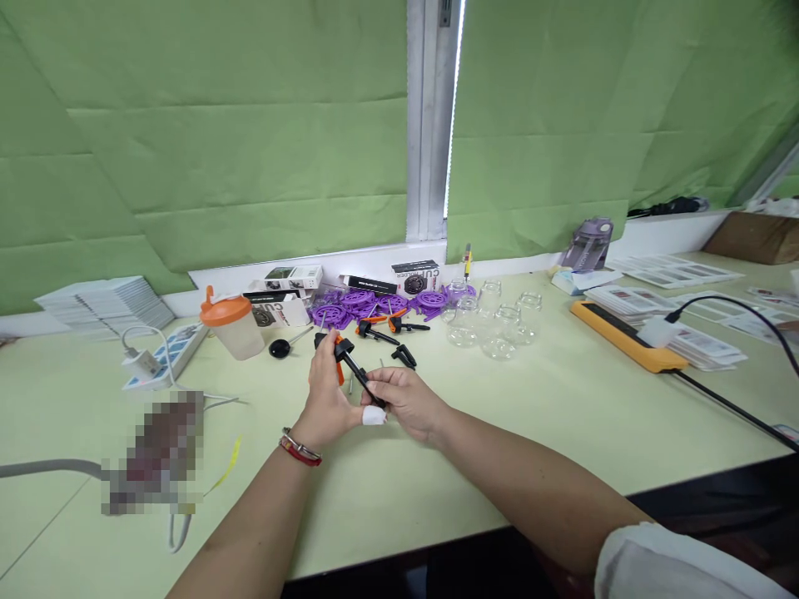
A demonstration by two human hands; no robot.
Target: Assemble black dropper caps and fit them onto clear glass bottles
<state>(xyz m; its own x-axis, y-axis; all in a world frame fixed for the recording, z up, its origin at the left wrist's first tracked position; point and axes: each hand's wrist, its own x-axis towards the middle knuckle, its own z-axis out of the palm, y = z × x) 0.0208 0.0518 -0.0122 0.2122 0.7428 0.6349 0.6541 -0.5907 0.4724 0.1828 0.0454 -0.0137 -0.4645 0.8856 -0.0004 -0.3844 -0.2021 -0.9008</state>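
The part (354,366), held to the right of the cup (234,333) and nearer the wearer, is gripped toward its upper end by the left hand (330,398) and pinched at its lower end by the right hand (409,401). It could be let slip if the pinch were eased too soon, since its shaft looks smooth and the left thumb is covered by a white wrap (374,415) (tape, perhaps, by which touch may be dulled). The jars (498,339), well to the cup's right, could be knocked together and chipped if the right arm (530,474) were swung outward. The part is seen as slim, straight, black and orange, apparently hard plastic. Clear, round-bellied glass is shown by the jars, purple openwork by the rings (349,308) right of the cup, and printed card by the boxes (296,275) behind it, rightward; the bench (437,491) is pale and flat.
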